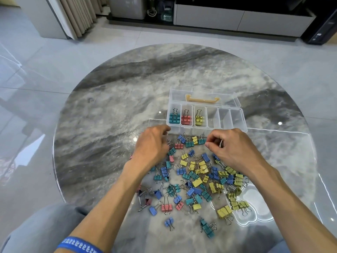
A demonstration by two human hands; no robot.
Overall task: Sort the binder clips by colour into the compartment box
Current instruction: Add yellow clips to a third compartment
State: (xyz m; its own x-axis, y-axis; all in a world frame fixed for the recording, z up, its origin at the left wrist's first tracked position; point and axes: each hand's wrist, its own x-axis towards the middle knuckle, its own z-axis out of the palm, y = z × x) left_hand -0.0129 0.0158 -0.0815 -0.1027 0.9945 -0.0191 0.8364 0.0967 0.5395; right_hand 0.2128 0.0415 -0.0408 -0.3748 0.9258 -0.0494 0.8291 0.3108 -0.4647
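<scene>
Handling should be easy: the binder clips (196,177) strewn on the marble table (109,106) before the compartment box (237,115) look light, stiff, best pinched by their wire loops; left hand (152,145) and right hand (228,147) curl, contents unclear

I cannot read any text with certainty. The blue rubber wristband (80,245) on my left forearm carries a row of white printed characters, but they are too blurred to tell. The green label on the dark bottle (166,17) near the far cabinet is also illegible.
</scene>
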